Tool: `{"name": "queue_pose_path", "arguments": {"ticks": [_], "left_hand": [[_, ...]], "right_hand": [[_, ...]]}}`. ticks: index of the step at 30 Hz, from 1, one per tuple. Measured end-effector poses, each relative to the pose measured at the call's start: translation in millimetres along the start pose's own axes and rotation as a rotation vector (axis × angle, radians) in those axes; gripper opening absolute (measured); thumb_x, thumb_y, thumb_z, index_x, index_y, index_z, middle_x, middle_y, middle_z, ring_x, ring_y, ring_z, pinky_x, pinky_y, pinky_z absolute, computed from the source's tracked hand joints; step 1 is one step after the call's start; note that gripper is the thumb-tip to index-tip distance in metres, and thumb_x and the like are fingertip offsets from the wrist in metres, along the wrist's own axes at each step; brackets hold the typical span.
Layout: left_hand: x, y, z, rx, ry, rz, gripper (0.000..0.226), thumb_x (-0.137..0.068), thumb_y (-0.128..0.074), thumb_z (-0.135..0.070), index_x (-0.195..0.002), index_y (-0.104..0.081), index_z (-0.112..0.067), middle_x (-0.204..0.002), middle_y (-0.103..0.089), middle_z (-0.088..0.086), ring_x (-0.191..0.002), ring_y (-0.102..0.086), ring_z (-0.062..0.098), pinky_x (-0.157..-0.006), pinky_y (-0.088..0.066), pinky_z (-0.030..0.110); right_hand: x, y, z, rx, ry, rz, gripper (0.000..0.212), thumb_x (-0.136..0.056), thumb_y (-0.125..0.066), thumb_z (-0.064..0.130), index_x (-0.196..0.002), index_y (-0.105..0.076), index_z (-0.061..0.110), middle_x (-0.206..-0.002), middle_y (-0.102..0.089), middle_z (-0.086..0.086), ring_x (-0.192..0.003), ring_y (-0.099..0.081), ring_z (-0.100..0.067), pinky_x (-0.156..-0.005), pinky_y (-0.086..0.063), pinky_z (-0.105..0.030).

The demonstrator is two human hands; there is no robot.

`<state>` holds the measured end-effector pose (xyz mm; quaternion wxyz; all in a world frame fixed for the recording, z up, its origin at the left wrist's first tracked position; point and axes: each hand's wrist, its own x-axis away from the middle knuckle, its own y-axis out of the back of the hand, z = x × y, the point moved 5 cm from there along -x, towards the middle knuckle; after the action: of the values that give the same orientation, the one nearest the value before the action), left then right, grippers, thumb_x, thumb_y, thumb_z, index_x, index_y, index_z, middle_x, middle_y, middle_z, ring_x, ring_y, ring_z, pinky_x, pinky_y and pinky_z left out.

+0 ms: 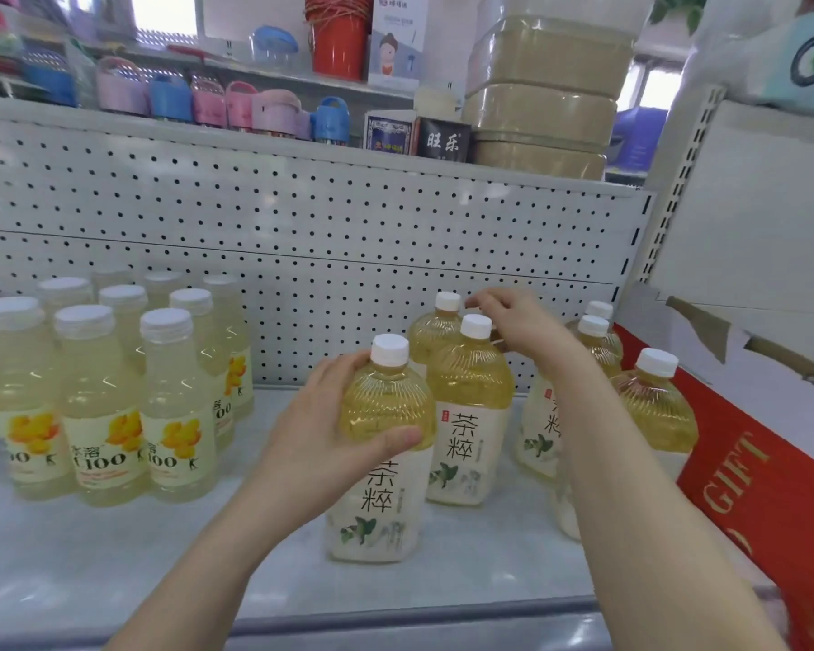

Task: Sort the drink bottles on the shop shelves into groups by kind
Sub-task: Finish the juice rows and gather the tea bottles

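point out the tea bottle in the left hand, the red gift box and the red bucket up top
Amber plastic tea bottle with white cap (386,397), gripped by the left hand (320,434): head view, ribbed shoulder.
Red cardboard gift box (781,509): head view, red side face.
Red plastic bucket (339,47): head view, front wall.

left hand (323,427): bare, short thumbnail | right hand (522,321): bare | forearms (198,556): bare to frame edge

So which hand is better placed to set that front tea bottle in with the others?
Left: the left hand grips the front tea bottle; the right hand reaches among the rear tea bottles.
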<state>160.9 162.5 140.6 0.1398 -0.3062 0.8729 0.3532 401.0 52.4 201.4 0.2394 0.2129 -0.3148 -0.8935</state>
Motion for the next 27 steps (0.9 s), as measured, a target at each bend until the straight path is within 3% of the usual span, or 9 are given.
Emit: {"name": "queue_pose_path", "arguments": {"ticks": [4,7,9,13,16,20,23,25,27], "left_hand": [[7,-15,-16,0.022,-0.031,0.012,0.082,-0.055,-0.071,-0.074,-0.125,-0.034,-0.054,-0.125,-0.047,-0.027,-0.113,-0.051,-0.002,-0.091,-0.042,0.026],[11,-38,-31,0.054,-0.065,0.051,0.085,-0.049,-0.065,-0.078,-0.126,-0.037,-0.053,-0.126,-0.047,-0.027,-0.117,-0.050,-0.003,-0.099,-0.045,0.031],[9,-53,-41,0.017,-0.106,0.045,0.093,-0.051,-0.062,-0.080,-0.134,-0.036,-0.046,-0.128,-0.043,-0.025,-0.121,-0.046,0.001,-0.103,-0.043,0.031],[-4,-74,-42,-0.061,-0.120,-0.013,0.100,-0.060,-0.062,-0.078,-0.145,-0.035,-0.033,-0.126,-0.035,-0.018,-0.123,-0.042,0.009,-0.101,-0.039,0.029],[-14,-78,-36,-0.095,-0.124,-0.100,0.097,-0.062,-0.061,-0.077,-0.144,-0.041,-0.028,-0.130,-0.043,-0.008,-0.122,-0.039,0.015,-0.099,-0.033,0.026],[-20,-82,-32,-0.058,-0.144,-0.155,0.093,-0.065,-0.065,-0.073,-0.142,-0.044,-0.025,-0.137,-0.038,-0.005,-0.128,-0.034,0.015,-0.104,-0.029,0.025],[-20,-85,-33,0.056,-0.147,-0.104,0.091,-0.068,-0.069,-0.065,-0.144,-0.040,-0.024,-0.143,-0.039,-0.009,-0.130,-0.038,0.006,-0.106,-0.034,0.025],[-18,-87,-34,0.077,-0.122,-0.098,0.091,-0.069,-0.070,-0.062,-0.146,-0.038,-0.024,-0.147,-0.039,-0.008,-0.133,-0.038,0.007,-0.108,-0.035,0.027],[-17,-89,-37,0.112,-0.109,-0.114,0.090,-0.071,-0.067,-0.064,-0.146,-0.038,-0.025,-0.147,-0.040,-0.007,-0.135,-0.038,0.009,-0.111,-0.037,0.035]], "right_hand": [[67,-6,-9,-0.212,0.057,-0.115,0.050,-0.102,-0.032,0.062,-0.124,-0.065,0.031,-0.116,-0.068,0.013,-0.108,-0.063,-0.005,-0.096,-0.049,-0.036],[105,-10,-16,-0.209,0.201,-0.100,0.035,-0.102,-0.048,0.050,-0.132,-0.059,0.036,-0.114,-0.060,0.033,-0.104,-0.055,0.019,-0.089,-0.045,-0.012],[108,-10,-22,-0.184,0.224,-0.069,0.034,-0.100,-0.057,0.037,-0.135,-0.058,0.037,-0.116,-0.059,0.030,-0.102,-0.058,0.016,-0.078,-0.045,-0.008],[96,1,-30,-0.237,0.184,0.003,0.041,-0.099,-0.060,0.027,-0.139,-0.058,0.037,-0.126,-0.062,0.007,-0.081,-0.067,0.010,-0.063,-0.049,-0.007],[89,1,-28,-0.266,0.173,0.070,0.040,-0.101,-0.059,0.024,-0.140,-0.057,0.033,-0.129,-0.063,0.006,-0.097,-0.070,-0.003,-0.079,-0.058,-0.019],[88,-6,-24,-0.148,0.172,0.023,0.037,-0.108,-0.044,0.021,-0.142,-0.056,0.029,-0.136,-0.060,0.012,-0.121,-0.054,-0.003,-0.094,-0.043,-0.011],[116,13,-20,-0.106,0.256,-0.377,0.030,-0.105,-0.048,0.016,-0.127,-0.068,0.023,-0.117,-0.071,0.009,-0.106,-0.065,-0.008,-0.094,-0.052,-0.027],[147,42,-26,0.064,0.328,-0.756,0.022,-0.102,-0.054,0.018,-0.118,-0.069,0.021,-0.108,-0.071,0.008,-0.100,-0.064,-0.012,-0.087,-0.045,-0.021],[158,66,-44,0.281,0.172,-0.837,0.031,-0.101,-0.055,0.037,-0.128,-0.059,0.022,-0.120,-0.065,-0.002,-0.110,-0.058,-0.026,-0.091,-0.038,-0.031]]}}
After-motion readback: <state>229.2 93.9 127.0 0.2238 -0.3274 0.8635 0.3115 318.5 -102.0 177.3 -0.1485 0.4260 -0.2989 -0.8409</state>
